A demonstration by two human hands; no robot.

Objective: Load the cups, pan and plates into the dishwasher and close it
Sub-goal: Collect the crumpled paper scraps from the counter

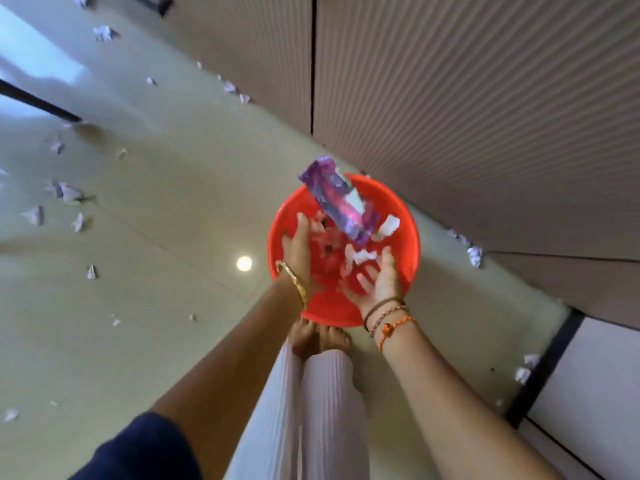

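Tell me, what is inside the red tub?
Inside the red tub lie a purple packet and crumpled white paper scraps. The left hand and right hand reach in, fingers open. What lies beneath them is hidden and blurred.

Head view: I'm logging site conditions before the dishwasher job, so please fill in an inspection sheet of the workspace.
Surface: glossy pale floor, a light reflected in it.
Job's things: nothing seen; no cups, pan, plates or dishwasher in view.
Clutter: crumpled paper scraps scattered over the floor and along the ribbed wall; red tub on the floor holding scraps and a purple packet tilted over its rim.
Grippers: left hand and right hand both over the tub, fingers spread, blurred; neither plainly holds anything.
Cables: nothing seen.
Surroundings: bare feet by the tub; dark-framed panel at right.
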